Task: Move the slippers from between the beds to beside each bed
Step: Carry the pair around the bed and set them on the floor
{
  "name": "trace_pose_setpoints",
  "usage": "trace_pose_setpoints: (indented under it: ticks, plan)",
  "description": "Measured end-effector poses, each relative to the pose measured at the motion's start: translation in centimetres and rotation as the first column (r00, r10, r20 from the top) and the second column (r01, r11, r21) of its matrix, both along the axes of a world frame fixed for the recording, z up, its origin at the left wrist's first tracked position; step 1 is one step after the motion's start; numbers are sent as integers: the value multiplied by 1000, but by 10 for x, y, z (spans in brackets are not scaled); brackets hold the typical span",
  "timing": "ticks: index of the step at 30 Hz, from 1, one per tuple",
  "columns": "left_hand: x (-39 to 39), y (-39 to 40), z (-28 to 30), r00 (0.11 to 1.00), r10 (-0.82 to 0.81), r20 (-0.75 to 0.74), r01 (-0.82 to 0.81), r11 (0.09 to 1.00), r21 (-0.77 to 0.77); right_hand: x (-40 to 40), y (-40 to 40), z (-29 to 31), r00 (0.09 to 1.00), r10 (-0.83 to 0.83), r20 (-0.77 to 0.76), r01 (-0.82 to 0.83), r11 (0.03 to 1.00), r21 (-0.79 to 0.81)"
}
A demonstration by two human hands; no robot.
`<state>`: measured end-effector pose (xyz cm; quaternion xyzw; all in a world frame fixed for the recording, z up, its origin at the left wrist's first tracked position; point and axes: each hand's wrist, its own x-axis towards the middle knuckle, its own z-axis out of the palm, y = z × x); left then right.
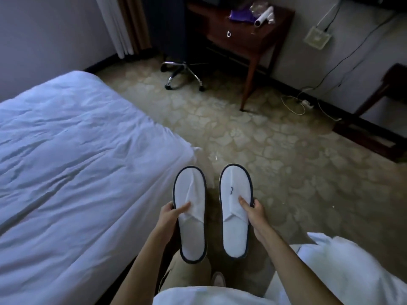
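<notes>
I hold two white slippers with dark trim, toes pointing away from me, above the carpet between the beds. My left hand (170, 214) grips the left slipper (190, 205) at its left edge, thumb on the upper. My right hand (253, 213) grips the right slipper (234, 201) at its right edge, thumb on top. The left bed (72, 164) with a white duvet fills the left side. A corner of the right bed (343, 267) shows at the lower right.
A dark wooden desk (240, 38) with a white hair dryer (263, 17) stands at the back wall, a wheeled chair base (182, 73) beside it. Cables and a power strip (306, 103) lie on the patterned carpet (275, 150). A dark bench (378, 119) stands at the right.
</notes>
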<state>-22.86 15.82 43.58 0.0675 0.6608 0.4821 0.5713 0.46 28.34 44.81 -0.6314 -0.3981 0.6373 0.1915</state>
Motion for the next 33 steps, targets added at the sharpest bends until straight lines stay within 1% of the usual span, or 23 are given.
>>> trace_pose_setpoints:
  ticks: [2,5,7,11,15,17,24,29,33]
  plan:
    - [-15,37,-10,1000,-20,4,20,1000,-5,-15,28,-7,999,-29,25,29,1000,-6]
    - [-45,99,-28,999,-34,12,35,999,-21,-43,78,-21,996,-83,15,83,997,-1]
    - [-70,146,-31,998,-61,7,61,998,-16,-63,114,-22,991,-131,30,131,991,6]
    - [-110,232,-15,987,-157,-28,158,987,35,-94,180,-5,978,-205,27,204,978,41]
    - [-140,307,5,983,-175,-51,179,981,74,-123,244,12,976,-217,-17,218,974,68]
    - [-151,339,8,986,-149,-70,153,986,65,-136,272,15,974,-224,-32,226,971,78]
    - [-178,425,2,996,-64,-58,66,997,36,-179,379,0,992,-118,-49,121,991,52]
    - [-206,499,-13,994,68,-85,-69,997,-15,-204,484,-9,999,-19,-34,21,999,49]
    - [-230,554,-14,984,134,-120,-140,989,-45,-222,559,-8,999,43,-21,-42,998,41]
